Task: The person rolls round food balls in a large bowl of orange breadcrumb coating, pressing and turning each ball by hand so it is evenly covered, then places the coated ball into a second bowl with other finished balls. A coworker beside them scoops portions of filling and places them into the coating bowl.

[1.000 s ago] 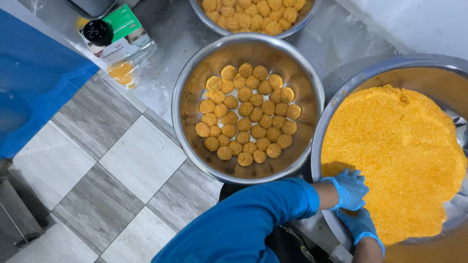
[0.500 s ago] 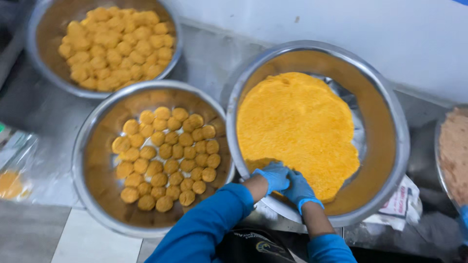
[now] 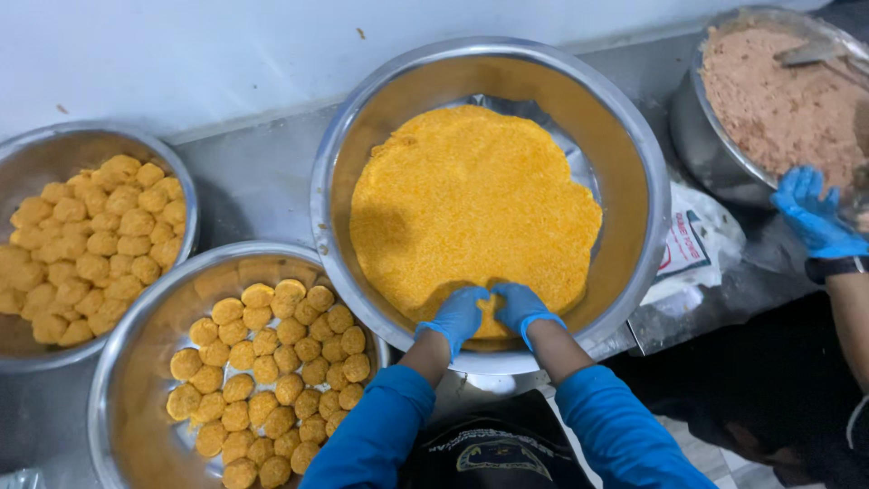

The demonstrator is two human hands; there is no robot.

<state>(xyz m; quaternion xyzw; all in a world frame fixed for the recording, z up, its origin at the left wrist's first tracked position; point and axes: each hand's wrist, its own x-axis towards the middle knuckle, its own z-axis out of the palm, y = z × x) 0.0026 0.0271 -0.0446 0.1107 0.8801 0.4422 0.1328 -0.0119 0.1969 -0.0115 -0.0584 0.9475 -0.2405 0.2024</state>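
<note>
A large steel bowl (image 3: 362, 118) holds a flat bed of orange breadcrumbs (image 3: 471, 199). My left hand (image 3: 455, 314) and my right hand (image 3: 522, 306), both in blue gloves, are pressed together in the crumbs at the bowl's near edge. They seem cupped around something between them, but it is hidden. Blue sleeves cover both my arms.
Two steel bowls of crumb-coated balls sit at left: the nearer bowl (image 3: 113, 362) and the farther bowl (image 3: 186, 195). A bowl (image 3: 701, 136) of pinkish-brown mash stands at top right, with another person's blue-gloved hand (image 3: 815, 213) beside it. A white packet (image 3: 692, 244) lies below it.
The view has swung right, from the floor tiles and blue sheet to the crumb bowl. My hands stay together in the crumbs at the near edge. Another person's gloved hand has come into sight.
</note>
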